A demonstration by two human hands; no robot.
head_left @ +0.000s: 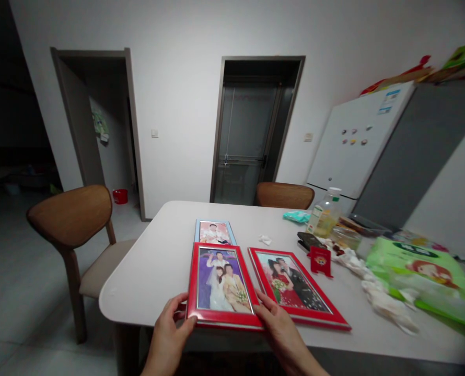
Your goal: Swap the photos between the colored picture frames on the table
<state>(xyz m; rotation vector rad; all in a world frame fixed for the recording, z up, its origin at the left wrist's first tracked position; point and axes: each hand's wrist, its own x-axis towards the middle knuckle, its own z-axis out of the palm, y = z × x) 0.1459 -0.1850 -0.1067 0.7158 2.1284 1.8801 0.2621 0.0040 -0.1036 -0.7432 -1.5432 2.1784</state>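
From the head cam: the left hand (pixel 170 325) and right hand (pixel 276 322) are both on a glossy red rectangular picture frame with a purple-backed portrait (pixel 223 284), thumbs on the front, gripping its lower corners. It's at the near edge of a pale, round-cornered table (pixel 150 271), overlapping the bottom of a light-blue rectangular picture frame (pixel 216 233). A second red rectangular picture frame (pixel 295 286) lies just right. Can't tell if the held one is fully off the tabletop. I'd call this step a two-handed hold; any move from here calls for even support and care around that right-hand neighbour.
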